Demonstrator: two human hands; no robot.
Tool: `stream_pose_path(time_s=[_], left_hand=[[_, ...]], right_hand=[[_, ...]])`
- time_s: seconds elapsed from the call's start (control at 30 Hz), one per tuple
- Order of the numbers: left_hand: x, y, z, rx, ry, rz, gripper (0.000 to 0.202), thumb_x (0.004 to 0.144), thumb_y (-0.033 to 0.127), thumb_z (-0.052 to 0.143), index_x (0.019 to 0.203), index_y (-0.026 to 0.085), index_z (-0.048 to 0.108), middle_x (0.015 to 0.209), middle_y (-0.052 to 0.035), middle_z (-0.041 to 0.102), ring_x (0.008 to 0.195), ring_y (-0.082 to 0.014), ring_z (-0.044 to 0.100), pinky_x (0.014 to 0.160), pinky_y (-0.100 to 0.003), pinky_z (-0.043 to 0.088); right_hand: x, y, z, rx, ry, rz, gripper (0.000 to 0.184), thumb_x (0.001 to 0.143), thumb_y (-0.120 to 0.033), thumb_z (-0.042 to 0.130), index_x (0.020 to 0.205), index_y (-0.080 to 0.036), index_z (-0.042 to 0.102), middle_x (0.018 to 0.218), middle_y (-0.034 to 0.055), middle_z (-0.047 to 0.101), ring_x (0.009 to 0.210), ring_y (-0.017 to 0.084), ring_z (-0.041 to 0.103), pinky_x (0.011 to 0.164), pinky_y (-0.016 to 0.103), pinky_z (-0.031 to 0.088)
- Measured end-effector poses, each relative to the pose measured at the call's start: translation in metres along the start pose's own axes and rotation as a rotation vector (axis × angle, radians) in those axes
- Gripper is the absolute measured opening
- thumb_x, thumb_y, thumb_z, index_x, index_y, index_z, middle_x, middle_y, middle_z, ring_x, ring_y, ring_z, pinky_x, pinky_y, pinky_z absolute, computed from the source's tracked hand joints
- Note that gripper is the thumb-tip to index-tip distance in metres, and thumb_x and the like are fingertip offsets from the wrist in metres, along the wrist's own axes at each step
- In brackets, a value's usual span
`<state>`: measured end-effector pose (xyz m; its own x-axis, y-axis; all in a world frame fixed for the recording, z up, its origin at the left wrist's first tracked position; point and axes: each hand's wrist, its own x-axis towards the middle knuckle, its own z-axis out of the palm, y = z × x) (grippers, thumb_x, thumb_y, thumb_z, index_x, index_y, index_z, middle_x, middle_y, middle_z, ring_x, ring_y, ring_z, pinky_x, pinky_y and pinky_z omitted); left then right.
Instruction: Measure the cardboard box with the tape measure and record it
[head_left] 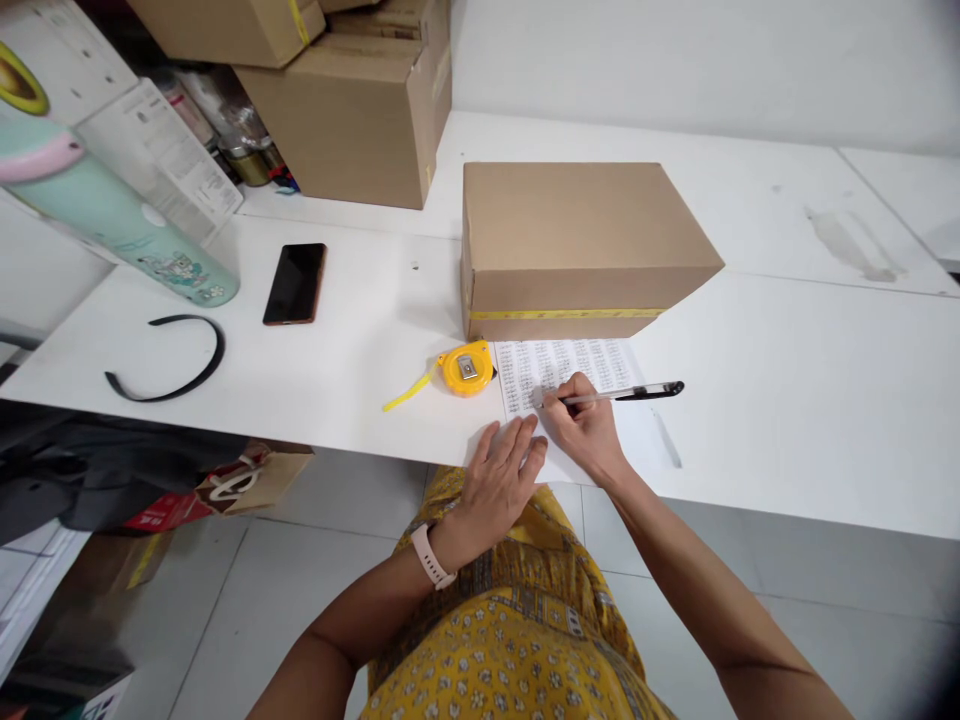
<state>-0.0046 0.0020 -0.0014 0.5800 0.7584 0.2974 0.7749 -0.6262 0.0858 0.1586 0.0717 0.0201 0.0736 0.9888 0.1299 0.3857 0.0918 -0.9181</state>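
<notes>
In the head view, the pen (611, 396) lies nearly level across the view, over the sheet (570, 360) on the white table (810, 400). Its writing tip points left, and its long axis rises slightly toward the black end at the right. The sheet carries columns of handwriting, and its far part reaches the base of the near cardboard box (570, 215); whether it runs beneath cannot be told.

The right hand (585, 430) pinches the pen near the tip, thumb and fingers closed around the barrel, with the tip at the written lines. The left hand (501, 478) holds nothing visible; it rests palm down at the sheet's near left corner, fingers extended and slightly apart, pointing away from the body.

The near box is closed, a yellow strip running along its front, so its contents are hidden. Left of the sheet, just beside it, sits a yellow tape measure (466, 368) with a short length of blade out, pointing left and toward the person. Farther left are a phone (296, 285) and a tilted mint bottle (150, 220), contents hidden. More cardboard boxes (352, 125) stand stacked behind.
</notes>
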Motion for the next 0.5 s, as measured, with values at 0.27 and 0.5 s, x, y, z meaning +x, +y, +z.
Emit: stream_pose_path(time_s=[0.27, 0.5], left_hand=[[0.0011, 0.0005, -0.0015, -0.001, -0.001, -0.001, 0.045, 0.103, 0.037, 0.054, 0.138, 0.010, 0.057, 0.157, -0.0165, 0.048, 0.144, -0.0299, 0.046, 0.118, -0.051, 0.042], [0.0008, 0.0005, -0.0017, -0.010, 0.002, -0.002, 0.045, 0.103, 0.037, 0.054, 0.138, 0.010, 0.057, 0.157, -0.0167, 0.047, 0.144, -0.0303, 0.046, 0.118, -0.051, 0.042]], right_hand=[[0.0007, -0.0033, 0.0004, -0.003, 0.008, 0.000, 0.020, 0.083, -0.026, 0.061, 0.070, -0.024, 0.045, 0.057, -0.0070, 0.041, 0.052, 0.010, 0.038, 0.051, 0.026, 0.031], [0.0003, -0.0032, -0.0010, -0.016, 0.010, 0.014, 0.022, 0.082, -0.025, 0.061, 0.069, -0.024, 0.044, 0.056, -0.0073, 0.040, 0.052, 0.010, 0.037, 0.051, 0.025, 0.032]])
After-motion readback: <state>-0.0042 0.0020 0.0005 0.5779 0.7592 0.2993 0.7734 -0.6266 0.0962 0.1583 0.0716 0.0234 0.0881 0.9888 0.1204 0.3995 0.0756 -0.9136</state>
